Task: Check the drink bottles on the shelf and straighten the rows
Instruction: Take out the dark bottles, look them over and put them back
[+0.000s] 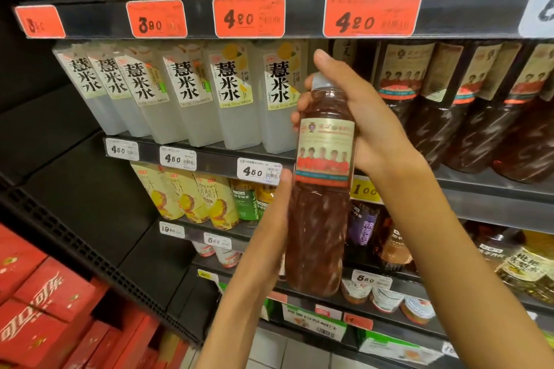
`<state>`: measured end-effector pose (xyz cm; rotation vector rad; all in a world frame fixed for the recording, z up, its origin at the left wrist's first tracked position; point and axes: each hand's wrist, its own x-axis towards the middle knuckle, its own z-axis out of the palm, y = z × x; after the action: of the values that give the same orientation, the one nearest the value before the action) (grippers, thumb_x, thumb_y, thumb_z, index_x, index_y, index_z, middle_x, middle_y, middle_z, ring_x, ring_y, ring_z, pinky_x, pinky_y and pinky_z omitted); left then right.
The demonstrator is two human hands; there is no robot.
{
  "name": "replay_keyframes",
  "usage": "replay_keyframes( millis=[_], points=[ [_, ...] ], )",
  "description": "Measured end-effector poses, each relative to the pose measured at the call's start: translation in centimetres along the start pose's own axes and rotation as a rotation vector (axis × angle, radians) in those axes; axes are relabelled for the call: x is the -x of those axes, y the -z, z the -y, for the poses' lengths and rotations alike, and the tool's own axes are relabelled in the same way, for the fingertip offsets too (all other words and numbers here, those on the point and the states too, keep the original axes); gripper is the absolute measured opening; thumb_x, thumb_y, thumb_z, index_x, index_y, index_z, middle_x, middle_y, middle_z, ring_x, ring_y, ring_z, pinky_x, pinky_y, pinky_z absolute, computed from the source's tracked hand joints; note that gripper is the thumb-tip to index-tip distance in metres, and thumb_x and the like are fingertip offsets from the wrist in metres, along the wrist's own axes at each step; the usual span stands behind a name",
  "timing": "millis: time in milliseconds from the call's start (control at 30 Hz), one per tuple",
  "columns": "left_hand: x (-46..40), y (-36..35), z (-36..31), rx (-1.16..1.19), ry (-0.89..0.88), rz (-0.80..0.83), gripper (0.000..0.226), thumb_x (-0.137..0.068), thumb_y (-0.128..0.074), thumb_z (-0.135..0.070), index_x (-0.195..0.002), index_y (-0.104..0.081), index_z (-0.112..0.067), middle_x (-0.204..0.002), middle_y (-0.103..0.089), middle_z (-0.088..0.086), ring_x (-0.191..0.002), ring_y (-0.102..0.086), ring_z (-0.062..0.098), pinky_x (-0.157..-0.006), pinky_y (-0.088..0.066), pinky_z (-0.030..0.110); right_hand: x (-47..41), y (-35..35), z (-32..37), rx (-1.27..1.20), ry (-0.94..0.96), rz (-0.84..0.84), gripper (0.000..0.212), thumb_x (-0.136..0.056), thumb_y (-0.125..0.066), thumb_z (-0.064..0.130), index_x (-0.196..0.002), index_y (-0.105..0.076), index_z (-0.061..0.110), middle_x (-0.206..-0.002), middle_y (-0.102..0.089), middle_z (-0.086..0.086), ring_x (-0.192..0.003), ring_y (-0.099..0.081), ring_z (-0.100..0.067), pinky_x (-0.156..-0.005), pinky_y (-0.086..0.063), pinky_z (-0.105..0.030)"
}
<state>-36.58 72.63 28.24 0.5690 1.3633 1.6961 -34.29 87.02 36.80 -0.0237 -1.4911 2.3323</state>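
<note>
Bottle of dark reddish-brown drink stands upright in the air before the shelf, held off it by both hands. Right hand grips the neck and shoulder from the right side, fingers curled round behind and showing at the left edge, thumb pointing up past the grey cap. Left hand lies against the lower left side of the bottle with straight fingers, the thumb tip near the label; whether its fingers wrap behind the base I cannot tell. That label faces the camera, beige with a row of figures in red.

To the right on the same shelf stands a row of like bottles, leaning with the wide lens. To the left stands a row of white bottles with large black characters. White price tags sit on the shelf edge below them, and red tags on the edge above. Lower down are yellow juice bottles and green ones. Red cartons are stacked at lower left.
</note>
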Motion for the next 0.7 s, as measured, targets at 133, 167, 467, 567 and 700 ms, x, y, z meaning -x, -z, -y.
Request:
replay_keyframes(
  millis=[133, 167, 467, 567, 700],
  points=[
    [0.0, -0.4, -0.3, -0.212, -0.147, -0.091, 0.058, -0.061, -0.036, -0.077, -0.087, -0.071, -0.038, -0.09, -0.075, -0.008, -0.089, -0.07, 0.01, -0.082, -0.053, 0.028, 0.0, -0.2, 0.0, 0.199, 0.093, -0.176, 0.027, -0.089, -0.065, 0.041, -0.079, -0.058, 0.017, -0.07, -0.069, -0.001, -0.067, -0.065, -0.015, -0.068, -0.056, -0.028],
    [0.1, -0.4, -0.1, -0.188, -0.146, -0.107, 0.058, -0.061, -0.04, -0.079, -0.086, -0.072, -0.038, -0.089, -0.075, -0.007, -0.087, -0.071, 0.01, -0.082, -0.054, 0.03, 0.1, -0.3, 0.1, 0.21, 0.075, -0.169, 0.027, -0.09, -0.063, 0.043, -0.079, -0.06, 0.018, -0.072, -0.07, 0.0, -0.07, -0.066, -0.014, -0.074, -0.056, -0.03],
    [0.8, -0.6, 0.6, 0.262, 0.042, 0.228, 0.085, -0.074, -0.04, -0.082, -0.095, -0.069, -0.005, -0.079, -0.068, 0.018, -0.068, -0.067, 0.027, -0.067, -0.056, 0.035, 0.2, -1.1, -0.4, -0.092, -0.026, 0.14, 0.03, -0.092, -0.053, 0.037, -0.087, -0.059, 0.008, -0.073, -0.067, -0.006, -0.071, -0.067, -0.022, -0.069, -0.057, -0.033],
    [0.7, -0.2, 0.5, 0.129, 0.0, 0.104, 0.082, -0.07, -0.038, -0.081, -0.099, -0.073, -0.013, -0.087, -0.072, 0.019, -0.08, -0.071, 0.03, -0.075, -0.058, 0.038, 0.2, -1.1, -0.5, -0.022, -0.004, 0.066, 0.027, -0.091, -0.058, 0.035, -0.09, -0.054, 0.009, -0.068, -0.065, -0.006, -0.062, -0.064, -0.021, -0.062, -0.054, -0.03],
    [1.3, 0.0, -0.1, 0.006, -0.026, 0.052, 0.067, -0.061, -0.05, -0.076, -0.097, -0.074, -0.025, -0.094, -0.074, 0.013, -0.084, -0.072, 0.026, -0.082, -0.058, 0.039, 0.1, -0.9, -0.5, 0.104, 0.054, -0.085, 0.03, -0.089, -0.065, 0.036, -0.092, -0.054, 0.008, -0.068, -0.067, -0.007, -0.062, -0.064, -0.021, -0.067, -0.054, -0.033]
  ],
)
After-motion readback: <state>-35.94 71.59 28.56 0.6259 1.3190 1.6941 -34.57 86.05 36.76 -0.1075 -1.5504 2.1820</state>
